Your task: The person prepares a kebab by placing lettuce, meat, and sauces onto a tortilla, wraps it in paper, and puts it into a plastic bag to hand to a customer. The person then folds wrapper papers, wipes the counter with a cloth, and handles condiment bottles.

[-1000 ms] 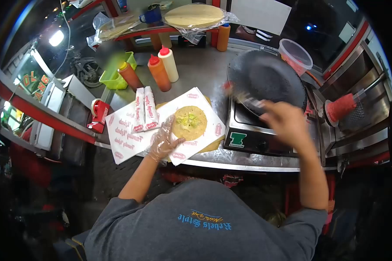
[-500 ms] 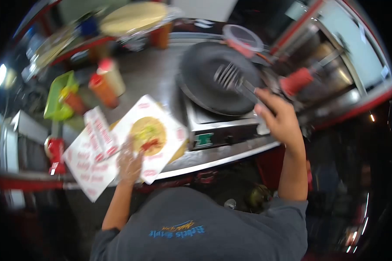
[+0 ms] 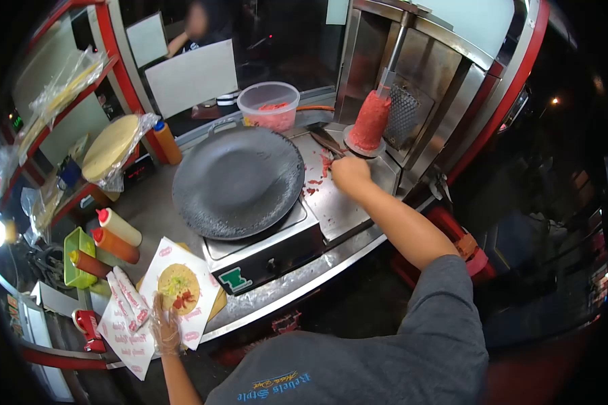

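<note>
My left hand [image 3: 165, 329], in a clear plastic glove, lies with its fingers stretched out on the lower left edge of the flatbread [image 3: 190, 283]. Shredded greens and red meat pieces top the flatbread, which rests on white printed paper [image 3: 194, 331]. Close to it are narrow printed paper wrappers [image 3: 126, 297]. My bare right hand [image 3: 350, 174] is closed beside the steel plate's meat scraps [image 3: 312, 185], just below the meat cone [image 3: 370, 120] on its spit. A dark metal utensil [image 3: 325, 140] reaches up to my fingers; whether they grip it is hidden.
A black griddle pan [image 3: 240, 177] sits on the burner between my hands. Behind it is a plastic tub [image 3: 269, 108] of red meat. Sauce bottles [image 3: 116, 246] and a green basket [image 3: 79, 255] stand left. Stacked flatbreads [image 3: 111, 150] fill a shelf. Another person [image 3: 206, 27] stands beyond.
My right hand has moved from over the pan to the steel plate by the meat cone; the fork-like tool seen earlier is no longer over the pan. My left hand stays by the flatbread.
</note>
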A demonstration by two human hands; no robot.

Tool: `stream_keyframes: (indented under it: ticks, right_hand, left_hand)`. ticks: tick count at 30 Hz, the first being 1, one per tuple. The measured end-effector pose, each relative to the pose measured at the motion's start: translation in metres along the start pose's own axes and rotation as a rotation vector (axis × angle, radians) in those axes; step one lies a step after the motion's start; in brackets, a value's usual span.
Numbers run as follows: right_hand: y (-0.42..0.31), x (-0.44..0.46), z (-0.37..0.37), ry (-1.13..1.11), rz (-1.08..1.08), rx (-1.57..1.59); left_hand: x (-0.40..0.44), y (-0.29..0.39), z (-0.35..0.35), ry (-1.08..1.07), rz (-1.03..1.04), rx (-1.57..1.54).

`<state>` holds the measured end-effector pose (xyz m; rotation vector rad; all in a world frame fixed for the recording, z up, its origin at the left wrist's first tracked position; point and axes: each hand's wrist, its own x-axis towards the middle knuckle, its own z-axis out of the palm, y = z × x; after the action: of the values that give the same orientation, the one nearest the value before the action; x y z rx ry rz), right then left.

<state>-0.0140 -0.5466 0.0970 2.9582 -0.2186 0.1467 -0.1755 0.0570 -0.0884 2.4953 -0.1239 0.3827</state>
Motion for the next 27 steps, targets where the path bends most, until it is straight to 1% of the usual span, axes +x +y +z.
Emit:
stream_keyframes:
  ticks: [1, 3, 4, 7, 8, 11, 12, 13, 14, 16, 17, 18, 19, 20, 22, 23, 24, 27]
  right_hand:
    - [-0.005, -0.003, -0.002, 0.009, -0.049, 0.024]
    - [-0.012, -0.017, -0.017, -0.082, -0.111, 0.083]
    - [-0.010, -0.021, -0.020, -0.076, -0.105, 0.135]
    - [0.011, 0.017, 0.054, 0.176, 0.112, 0.224]
    - [0.013, 0.020, 0.052, 0.121, 0.156, 0.246]
    - [-0.003, 0.019, 0.075, 0.084, 0.100, 0.258]
    - [-0.005, 0.007, 0.067, 0.074, 0.042, 0.307]
    - [-0.007, -0.006, 0.060, 0.065, -0.018, 0.356]
    - [-0.007, -0.019, 0.045, 0.061, -0.077, 0.404]
    - [0.018, -0.029, 0.023, 0.052, -0.089, 0.530]
    - [0.036, -0.035, 0.013, 0.051, -0.092, 0.592]
    - [0.053, -0.043, 0.005, 0.055, -0.134, 0.568]
    - [0.062, -0.046, 0.002, -0.014, -0.179, 0.530]
    - [0.069, -0.050, 0.002, -0.085, -0.226, 0.496]
    - [0.069, -0.057, 0.011, -0.213, -0.304, 0.442]
    - [0.061, -0.054, 0.028, -0.136, -0.340, 0.441]
    - [0.053, -0.043, 0.043, -0.082, -0.318, 0.482]
    - [0.026, 0.008, 0.073, 0.035, -0.224, 0.548]
  left_hand:
    - [-0.001, -0.002, 0.002, 0.012, -0.008, -0.024]
    - [-0.001, -0.006, 0.005, 0.032, -0.020, -0.073]
    - [0.000, -0.009, 0.008, 0.038, -0.027, -0.081]
    - [-0.001, 0.008, 0.003, 0.039, -0.065, -0.049]
    - [-0.001, -0.002, 0.006, 0.050, -0.023, -0.057]
    - [-0.002, -0.010, 0.008, 0.011, -0.085, -0.038]
    - [-0.001, -0.004, 0.005, -0.018, -0.106, -0.015]
    - [-0.003, -0.020, 0.012, 0.018, -0.024, -0.023]
    - [-0.003, -0.019, 0.010, 0.008, -0.065, -0.057]
    - [-0.002, -0.014, 0.011, -0.022, -0.135, -0.130]
    - [-0.002, -0.014, 0.012, -0.022, -0.138, -0.137]
    - [-0.002, -0.011, 0.013, -0.016, -0.138, -0.146]
    - [-0.001, -0.010, 0.013, -0.012, -0.138, -0.156]
    - [-0.001, -0.010, 0.012, -0.022, -0.099, -0.083]
    - [0.000, -0.012, 0.008, -0.053, -0.108, -0.001]
    - [0.003, -0.010, 0.008, -0.060, -0.110, 0.033]
    - [0.003, -0.013, 0.011, -0.031, -0.081, 0.013]
    - [-0.001, 0.001, 0.014, -0.002, -0.107, -0.103]
